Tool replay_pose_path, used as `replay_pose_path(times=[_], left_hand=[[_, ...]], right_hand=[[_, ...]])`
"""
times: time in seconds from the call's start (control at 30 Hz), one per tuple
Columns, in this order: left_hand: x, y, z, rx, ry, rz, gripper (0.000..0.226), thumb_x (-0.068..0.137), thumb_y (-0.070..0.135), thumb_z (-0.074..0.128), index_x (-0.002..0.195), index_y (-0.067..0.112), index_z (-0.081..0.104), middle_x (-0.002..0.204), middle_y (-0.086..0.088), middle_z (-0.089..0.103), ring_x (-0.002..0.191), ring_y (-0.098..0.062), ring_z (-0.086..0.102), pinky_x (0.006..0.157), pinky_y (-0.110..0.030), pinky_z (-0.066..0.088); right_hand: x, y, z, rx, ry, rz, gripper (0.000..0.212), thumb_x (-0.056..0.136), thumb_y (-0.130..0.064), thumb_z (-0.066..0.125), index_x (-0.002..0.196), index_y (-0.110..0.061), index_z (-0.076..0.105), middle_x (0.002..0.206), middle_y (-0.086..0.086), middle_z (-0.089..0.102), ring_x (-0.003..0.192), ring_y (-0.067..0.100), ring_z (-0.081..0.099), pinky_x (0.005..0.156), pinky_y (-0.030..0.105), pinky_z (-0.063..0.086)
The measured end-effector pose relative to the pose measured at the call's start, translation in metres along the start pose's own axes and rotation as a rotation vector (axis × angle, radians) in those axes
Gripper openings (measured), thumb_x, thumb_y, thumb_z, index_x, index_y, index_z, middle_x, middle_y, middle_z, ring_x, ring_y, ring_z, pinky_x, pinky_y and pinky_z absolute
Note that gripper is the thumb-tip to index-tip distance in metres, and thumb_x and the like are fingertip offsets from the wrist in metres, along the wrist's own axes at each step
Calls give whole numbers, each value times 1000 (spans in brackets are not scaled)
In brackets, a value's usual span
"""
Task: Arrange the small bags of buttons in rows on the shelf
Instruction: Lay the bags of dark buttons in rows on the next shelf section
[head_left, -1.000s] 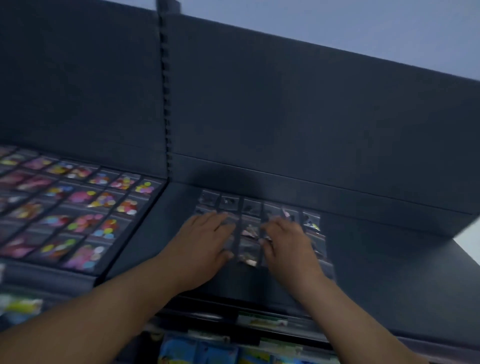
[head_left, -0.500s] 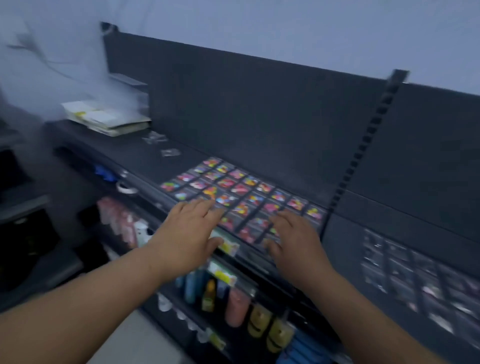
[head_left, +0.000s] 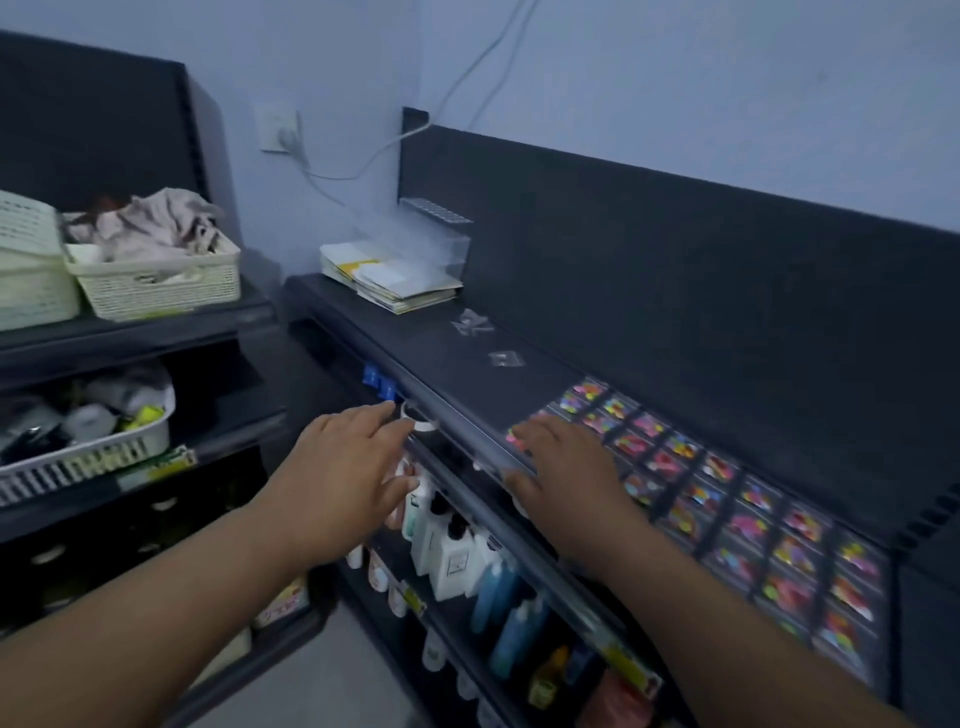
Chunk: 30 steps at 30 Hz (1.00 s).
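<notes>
The right hand (head_left: 566, 478) lies palm down, fingers straight and a little spread, holding nothing. Its fingertips cover the near left corner of the bags (head_left: 727, 514) and its thumb hangs over the front edge of the shelf (head_left: 457, 379); whether it presses down I cannot tell. The left hand (head_left: 348, 478) hovers palm down just off that front edge, fingers straight and fanned wide, empty, with its fingertips near a white ring (head_left: 422, 422) and two blue clips (head_left: 379, 383) on the edge rail. The hands are apart, with the rail running between them. The bags, each showing bright buttons, lie flat in rows from the right hand to the right end of the shelf, filling it from the front edge to the back panel (head_left: 675, 270). Left of the rows the shelf top is bare, apart from two clear loose bags (head_left: 503, 358) lying near the back panel, well apart from the rows. At the far left end sits a stack of papers (head_left: 400, 288), partly under a clear box (head_left: 436, 244). Below the front edge, bottles (head_left: 452, 551), white and blue, stand upright and close together on a lower level. On a separate rack to the left, a cream basket (head_left: 156, 291) holds crumpled cloth (head_left: 150, 221). A white basket (head_left: 88, 457) one level down holds mixed things too blurred to name. On the wall a socket (head_left: 280, 132) carries a white cable (head_left: 363, 166).
</notes>
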<state>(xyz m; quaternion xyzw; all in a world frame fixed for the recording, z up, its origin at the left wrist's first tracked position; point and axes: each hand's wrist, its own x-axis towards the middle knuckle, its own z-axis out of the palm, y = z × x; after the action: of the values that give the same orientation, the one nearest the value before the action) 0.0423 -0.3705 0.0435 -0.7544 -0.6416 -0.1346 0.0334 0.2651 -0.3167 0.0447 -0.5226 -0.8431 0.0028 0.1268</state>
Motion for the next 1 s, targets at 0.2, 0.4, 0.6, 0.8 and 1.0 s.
replay_pose_path(times=[0.2, 0.4, 0.6, 0.8, 1.0], left_hand=[[59, -31, 15, 33, -32, -33, 65, 93, 52, 39, 149, 26, 18, 158, 1, 15, 144, -15, 17, 117, -32, 16], [152, -50, 36, 1, -51, -49, 66, 92, 53, 43, 148, 23, 25, 156, -1, 24, 143, -16, 23, 115, -34, 22], [234, -60, 60, -52, -79, -60, 63, 93, 49, 45, 147, 23, 25, 156, -2, 23, 142, -17, 23, 114, -27, 19], [308, -75, 92, -90, -170, -10, 66, 93, 47, 48, 148, 23, 22, 156, -1, 20, 141, -19, 24, 113, -29, 21], [391, -98, 121, -103, -213, 126, 67, 90, 42, 55, 147, 22, 27, 152, 0, 28, 136, -22, 32, 109, -31, 30]], right_hand=[[79, 20, 26, 8, -29, 14, 53, 94, -42, 46, 141, -19, 37, 148, 2, 34, 135, 22, 29, 113, 35, 24], [164, 60, 45, 41, -45, 56, 52, 94, -43, 47, 139, -18, 38, 146, 1, 34, 130, 23, 33, 108, 34, 29], [232, 100, 62, 93, -72, 134, 43, 92, -40, 50, 129, -18, 47, 137, 3, 42, 122, 25, 40, 101, 38, 38], [275, 128, 88, 146, -124, 244, 43, 94, -37, 49, 131, -17, 45, 138, 3, 40, 123, 23, 38, 101, 33, 36], [316, 140, 111, 189, -103, 367, 35, 90, -34, 54, 122, -20, 51, 127, 1, 47, 117, 23, 43, 97, 33, 40]])
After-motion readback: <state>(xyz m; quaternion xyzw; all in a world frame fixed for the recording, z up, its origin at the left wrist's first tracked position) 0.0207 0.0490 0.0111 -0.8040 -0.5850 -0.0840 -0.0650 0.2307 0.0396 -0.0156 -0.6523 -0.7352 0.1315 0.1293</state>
